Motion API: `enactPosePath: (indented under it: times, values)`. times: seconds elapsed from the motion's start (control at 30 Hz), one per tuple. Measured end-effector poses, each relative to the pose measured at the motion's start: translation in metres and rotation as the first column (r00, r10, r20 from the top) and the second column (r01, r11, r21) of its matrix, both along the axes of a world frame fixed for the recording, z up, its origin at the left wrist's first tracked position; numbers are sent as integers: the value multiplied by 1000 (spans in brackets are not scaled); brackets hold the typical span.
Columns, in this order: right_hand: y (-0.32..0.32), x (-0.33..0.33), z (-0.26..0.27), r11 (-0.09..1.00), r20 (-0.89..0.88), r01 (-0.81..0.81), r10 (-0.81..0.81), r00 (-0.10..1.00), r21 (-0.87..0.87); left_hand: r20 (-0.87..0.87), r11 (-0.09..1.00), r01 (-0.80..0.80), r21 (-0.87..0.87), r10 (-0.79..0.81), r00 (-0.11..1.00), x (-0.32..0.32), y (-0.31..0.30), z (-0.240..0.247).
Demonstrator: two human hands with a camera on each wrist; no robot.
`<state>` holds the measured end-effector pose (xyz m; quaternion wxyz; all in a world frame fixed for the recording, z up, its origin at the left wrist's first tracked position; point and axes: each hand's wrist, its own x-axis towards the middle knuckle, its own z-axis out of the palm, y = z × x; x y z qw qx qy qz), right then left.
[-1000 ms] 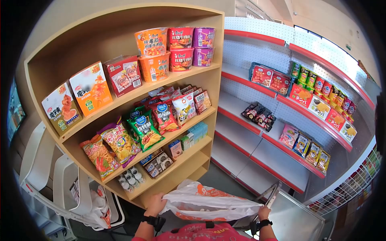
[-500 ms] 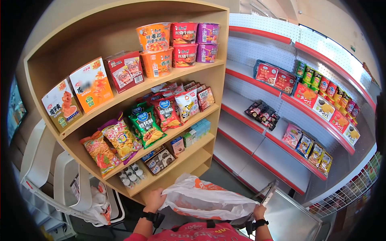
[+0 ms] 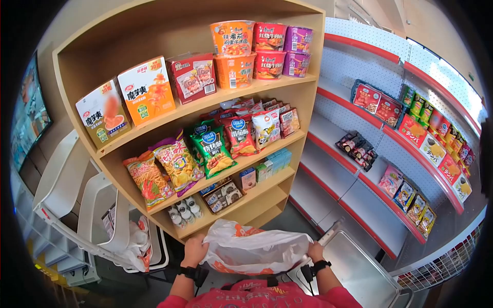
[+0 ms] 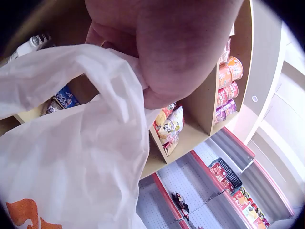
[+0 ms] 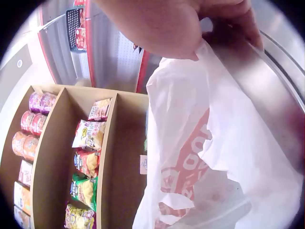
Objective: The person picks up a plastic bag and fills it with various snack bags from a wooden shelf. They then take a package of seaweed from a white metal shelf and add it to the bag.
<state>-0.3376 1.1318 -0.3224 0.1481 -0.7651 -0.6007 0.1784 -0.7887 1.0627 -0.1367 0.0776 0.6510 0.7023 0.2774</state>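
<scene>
A white plastic bag [image 3: 257, 251] with orange print is stretched between my two hands, low in front of my body, its mouth spread and facing up. My left hand [image 3: 195, 250] pinches the bag's left edge; in the left wrist view the thumb [image 4: 176, 57] presses a gathered fold of the plastic [image 4: 95, 138]. On the other side my right hand [image 3: 316, 252] grips the right edge, and the right wrist view shows the bag [image 5: 190, 124] hanging from those fingers with red print on it.
A wooden shelf [image 3: 321, 51] ahead carries boxes, noodle cups [image 3: 233, 38], chip bags [image 3: 210, 149] and small bottles [image 3: 182, 211]. White metal racks [image 3: 328, 169] with red edges stand to the right. A metal surface [image 3: 354, 267] lies by my right hand; a white basket rack [image 3: 61, 179] is at left.
My hands have come slightly closer together, and the bag's mouth has opened wider. The head view has turned left, so shelves appear farther right.
</scene>
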Motion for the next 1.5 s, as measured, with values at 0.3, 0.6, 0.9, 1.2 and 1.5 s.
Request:
enactPosePath:
  times: [0.3, 0.6, 0.9, 1.2, 1.5]
  values:
    - [43, -60, 29, 1000, -6, -18, 18, 1000, -23, 13, 996, -93, -17, 93, 996, -21, -20, 12]
    - [67, -86, 5, 975, 150, -199, 212, 966, -96, -3, 997, -63, -51, 63, 998, -26, -26, 8]
    - [82, -121, 16, 980, 49, -199, 198, 979, 6, -29, 998, -49, -35, 48, 998, -33, -37, 3]
    - [102, -160, 16, 973, 49, -230, 228, 972, 37, -57, 985, -144, -94, 139, 989, -45, -58, 5]
    - [100, -153, 27, 965, -207, -262, 262, 942, 28, -10, 982, -188, -29, 188, 982, -45, -62, 12]
